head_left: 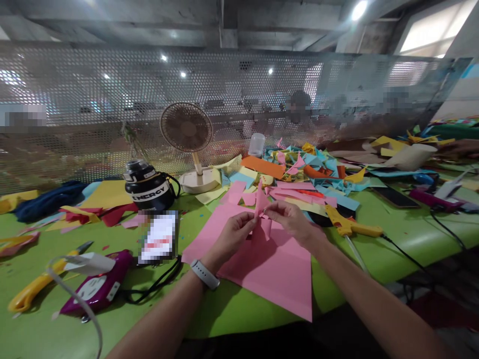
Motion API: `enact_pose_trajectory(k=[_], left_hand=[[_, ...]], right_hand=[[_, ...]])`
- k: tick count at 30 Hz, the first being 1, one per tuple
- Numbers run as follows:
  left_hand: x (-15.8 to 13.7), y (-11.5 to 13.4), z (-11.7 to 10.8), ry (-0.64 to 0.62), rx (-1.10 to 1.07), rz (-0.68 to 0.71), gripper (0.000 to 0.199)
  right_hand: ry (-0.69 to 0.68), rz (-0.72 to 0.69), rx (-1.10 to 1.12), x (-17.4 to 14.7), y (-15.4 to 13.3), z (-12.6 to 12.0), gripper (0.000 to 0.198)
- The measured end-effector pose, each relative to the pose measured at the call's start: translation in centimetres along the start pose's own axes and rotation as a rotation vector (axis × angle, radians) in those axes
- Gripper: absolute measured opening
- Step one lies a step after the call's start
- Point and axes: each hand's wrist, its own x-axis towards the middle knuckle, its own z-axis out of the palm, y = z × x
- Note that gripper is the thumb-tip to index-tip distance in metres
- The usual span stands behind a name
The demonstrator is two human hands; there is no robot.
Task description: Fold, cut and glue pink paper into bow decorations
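Observation:
Between my two hands stands a folded piece of pink paper (263, 227), its narrow tip pointing up. My left hand (239, 230) pinches its left side, thumb and fingers closed. From the right, my right hand (289, 219) has its fingertips pressed together at the paper's edge; a tiny pale bit shows there, too small to name. Beneath both hands lies a large pink sheet (277, 279) on the green table. Pink strips (295, 192) and a red-orange pen-like stick (310, 193) lie just beyond.
A yellow glue gun (350, 227) with a cord lies at right, near a dark phone (395, 196). Left are a purple power strip (99, 284), yellow-handled scissors (41, 284), a blurred phone (159, 237), and a black bottle (149, 189). A fan (187, 127) and paper scraps (318, 162) stand behind.

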Motion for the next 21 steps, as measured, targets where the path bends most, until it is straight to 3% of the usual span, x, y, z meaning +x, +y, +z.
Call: enact_pose_trajectory(k=[8, 12, 18, 21], left_hand=[[-0.24, 0.38, 0.53, 0.001, -0.081, -0.066, 0.041], [-0.02, 0.12, 0.44, 0.031, -0.066, -0.05, 0.041], [0.2, -0.14, 0.35, 0.08, -0.054, -0.034, 0.042], [0.25, -0.13, 0.39, 0.098, -0.056, -0.036, 0.043]], right_hand=[[0.018, -0.049, -0.103, -0.09, -0.36, 0.22, 0.022], [-0.013, -0.092, -0.039, -0.11, -0.15, 0.23, 0.02], [-0.066, -0.055, -0.045, -0.44, -0.08, 0.38, 0.053], [-0.045, -0.056, -0.053, -0.48, -0.3, 0.59, 0.056]])
